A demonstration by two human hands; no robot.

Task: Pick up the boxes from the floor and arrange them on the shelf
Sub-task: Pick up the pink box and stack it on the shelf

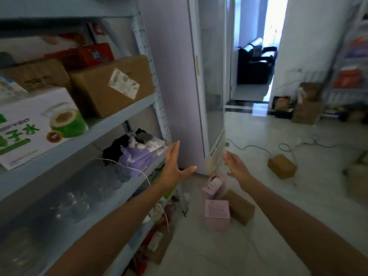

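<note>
On the floor near the shelf's right end lie a pink box (217, 214), a second pink box (213, 185) behind it, and a brown cardboard box (241, 207) to their right. Another small brown box (281, 165) sits farther out on the floor. The grey metal shelf (119, 114) stands at the left and holds a large brown carton (111, 84) and a white-and-green carton (37, 126). My left hand (175, 162) and my right hand (237, 166) are stretched forward above the floor boxes, palms facing each other, fingers apart, holding nothing.
A pale door (175, 76) stands open just behind the boxes. Cables (286, 148) trail over the tiled floor. More cartons (306, 108) and a second rack stand at the far right. Folded purple cloth (143, 152) and clear plastic bottles (79, 196) fill the lower shelves.
</note>
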